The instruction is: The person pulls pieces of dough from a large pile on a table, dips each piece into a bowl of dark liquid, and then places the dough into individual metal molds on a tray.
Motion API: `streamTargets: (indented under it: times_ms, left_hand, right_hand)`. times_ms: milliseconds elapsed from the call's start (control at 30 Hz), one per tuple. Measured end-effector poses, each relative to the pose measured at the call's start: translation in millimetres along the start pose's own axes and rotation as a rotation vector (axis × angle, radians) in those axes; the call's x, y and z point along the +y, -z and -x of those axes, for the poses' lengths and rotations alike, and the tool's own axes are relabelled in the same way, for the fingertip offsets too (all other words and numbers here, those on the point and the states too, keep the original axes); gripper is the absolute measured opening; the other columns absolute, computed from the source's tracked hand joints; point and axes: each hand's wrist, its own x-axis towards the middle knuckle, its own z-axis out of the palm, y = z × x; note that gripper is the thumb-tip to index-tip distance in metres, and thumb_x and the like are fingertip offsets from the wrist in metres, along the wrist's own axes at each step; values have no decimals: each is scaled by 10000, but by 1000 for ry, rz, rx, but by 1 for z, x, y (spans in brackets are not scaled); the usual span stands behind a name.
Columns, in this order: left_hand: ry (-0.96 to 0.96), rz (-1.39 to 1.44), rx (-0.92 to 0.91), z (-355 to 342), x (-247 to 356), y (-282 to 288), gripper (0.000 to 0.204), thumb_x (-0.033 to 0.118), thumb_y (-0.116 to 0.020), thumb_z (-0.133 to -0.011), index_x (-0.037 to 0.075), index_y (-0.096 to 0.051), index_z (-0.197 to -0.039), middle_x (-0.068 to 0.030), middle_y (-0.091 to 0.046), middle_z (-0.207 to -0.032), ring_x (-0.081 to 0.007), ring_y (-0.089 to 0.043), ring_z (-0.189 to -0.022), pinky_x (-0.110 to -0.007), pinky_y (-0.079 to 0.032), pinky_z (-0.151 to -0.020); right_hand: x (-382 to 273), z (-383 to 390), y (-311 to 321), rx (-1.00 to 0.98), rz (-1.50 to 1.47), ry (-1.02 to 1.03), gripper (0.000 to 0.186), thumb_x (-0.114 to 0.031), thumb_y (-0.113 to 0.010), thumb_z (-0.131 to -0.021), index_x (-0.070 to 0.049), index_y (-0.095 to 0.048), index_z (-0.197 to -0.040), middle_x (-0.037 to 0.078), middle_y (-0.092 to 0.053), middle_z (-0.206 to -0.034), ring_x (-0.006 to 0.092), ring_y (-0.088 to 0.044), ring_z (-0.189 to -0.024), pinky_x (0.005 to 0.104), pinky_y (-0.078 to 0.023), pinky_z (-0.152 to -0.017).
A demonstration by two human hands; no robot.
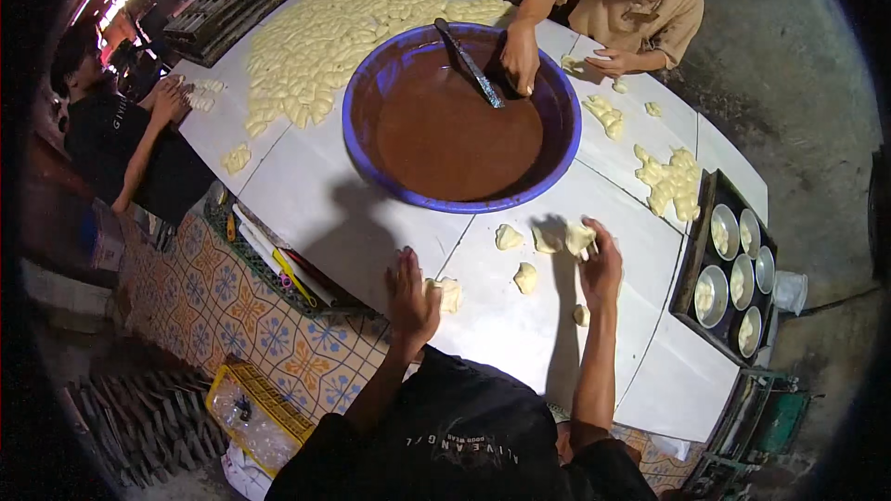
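My right hand (601,271) is raised over the white tabletop, its thumb and fingers closed on a pale dough piece (579,239). My left hand (412,306) rests near the table's front edge with its fingers stretched out, right beside another dough piece (449,295); it may touch it. Between the hands lie a few loose lumps, among them one dough lump (525,277) in the middle and one (508,237) farther back. A small lump (582,315) sits by my right wrist.
A blue basin (357,144) of brown filling with a spatula (471,65) stands ahead. Many dough pieces (316,42) cover the far left. At right is a black tray (685,301) of round tins. A co-worker's hand (521,60) reaches into the basin; another person (139,130) works at left.
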Motion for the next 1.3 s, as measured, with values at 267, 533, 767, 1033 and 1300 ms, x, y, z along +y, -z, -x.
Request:
streamTargets:
  times_ms: [267,533,767,1033,1300]
  left_hand:
    - [8,414,157,24,-33,-8,520,222,-395,-931,8,-370,-1404,-217,-391,-1418,-397,-246,-1389,-505,-168,-1145]
    - [-275,-55,-165,9,-25,27,550,163,-620,-775,72,-516,-1308,-83,-395,-1468,-309,-257,-1410,-528,-196,-1136]
    - [-206,105,119,3,-18,16,146,112,-503,-921,40,-613,-983,-134,-587,-1247,-324,-449,-1261,-446,-305,-1075]
    - [108,1336,-28,-1,78,59,310,226,-371,-1026,-13,-477,-1192,-219,-458,-1387,-246,-418,-1271,-371,-291,-1065]
    - [223,1926,19,-36,57,26,442,426,-487,-966,42,-451,-1184,-189,-612,-1017,-367,-578,-1086,-531,-354,-1049]
  right_hand:
    - [80,75,-106,-435,927,274,402,-74,-682,-767,-29,-585,-1154,149,-580,-1086,310,-553,-973,371,-463,-792]
    - [78,93,-105,-634,448,-207,248,-15,-725,-701,-52,-536,-857,-17,-539,-754,117,-531,-750,302,-417,-666]
    - [24,81,-46,-450,466,-222,289,-193,-675,-856,-13,-665,-1082,170,-540,-1145,291,-524,-1117,388,-435,-948]
    - [44,101,-94,-430,144,-149,637,-75,-557,-942,-58,-236,-1492,118,-421,-1414,202,-501,-1199,318,-432,-986]
    - [-21,145,-34,124,459,-86,301,-90,-635,-892,-3,-627,-1181,60,-666,-917,91,-612,-740,211,-494,-611]
